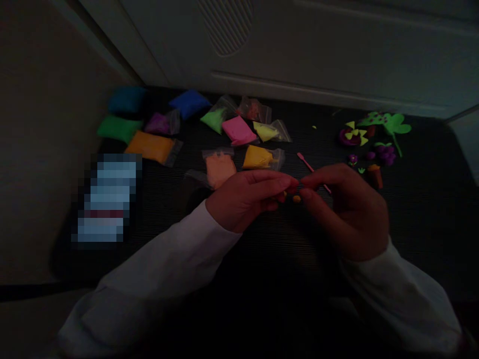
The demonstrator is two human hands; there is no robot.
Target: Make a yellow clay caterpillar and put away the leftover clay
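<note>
My left hand [249, 199] and my right hand [348, 212] meet above the dark table, their fingertips almost touching. Just below the fingertips, a small orange bit of clay [297, 199] shows, with another yellow-orange speck [285, 194] by my left fingers. I cannot tell whether either hand grips these. A thin pink plastic modelling tool [308, 165] passes under my right fingers, and I cannot tell if they hold it. A peach clay bag [220, 168] and a yellow one [258, 157] lie just beyond my left hand.
Several more clay bags in blue, green, purple, pink and orange [149, 147] lie along the back of the dark table [419, 224]. Clay models, including a green leaf [385, 122] and purple grapes [386, 154], stand at the right. A pixelated object [107, 197] lies at the left.
</note>
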